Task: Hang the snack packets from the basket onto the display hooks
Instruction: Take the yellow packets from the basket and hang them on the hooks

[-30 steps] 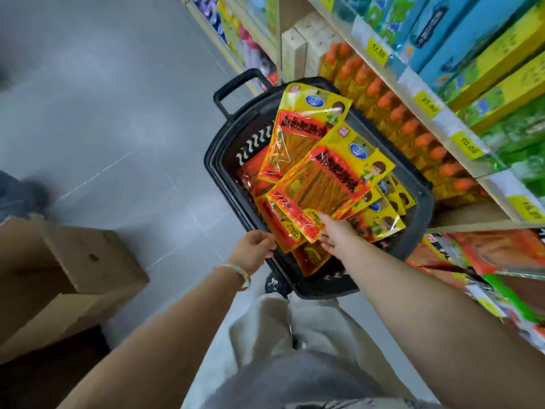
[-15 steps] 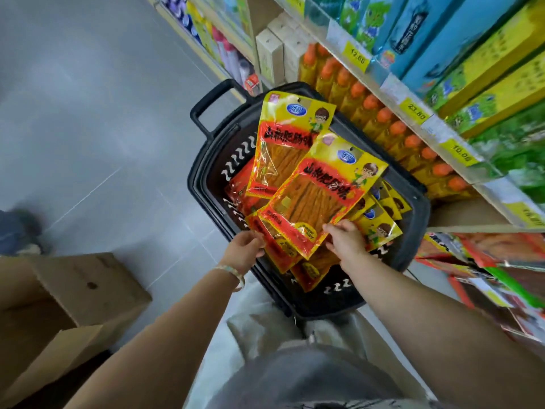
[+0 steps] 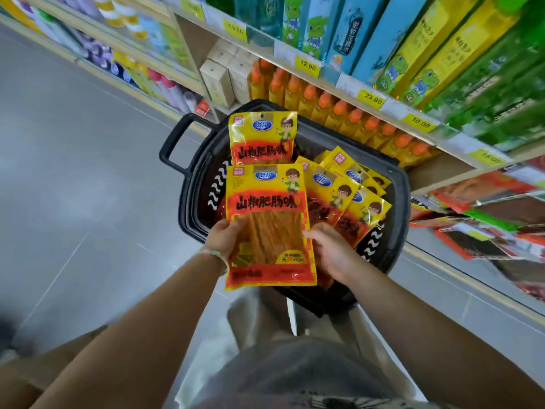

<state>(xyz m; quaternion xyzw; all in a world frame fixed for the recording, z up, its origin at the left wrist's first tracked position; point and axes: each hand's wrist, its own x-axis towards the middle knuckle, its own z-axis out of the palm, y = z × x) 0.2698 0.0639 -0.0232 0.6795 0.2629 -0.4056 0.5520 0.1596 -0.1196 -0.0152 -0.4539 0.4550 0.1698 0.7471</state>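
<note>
The left hand (image 3: 225, 236) holds the front snack packet (image 3: 267, 202) by its left edge, with the thumb on the front and the fingers hidden behind. The right hand (image 3: 327, 249) curls its fingers round the right edge of the same packet. The packet is held up over the black basket (image 3: 188, 184), with its picture side facing the person. Its long side runs away from the person, and its yellow top end points toward the shelf (image 3: 333, 87).

A second snack packet (image 3: 262, 137) sticks out from behind it and points the same way, its small hang hole at the far end. More packets (image 3: 348, 196) lie fanned in the basket, just to the right, tilted with their tops pointing up and left.

A thin bracelet (image 3: 218, 255) is on the left wrist. Orange-capped bottles (image 3: 339, 107) stand in a row under the shelf's yellow price tags (image 3: 373, 98). Hanging packets (image 3: 477, 225) show low on the right.
</note>
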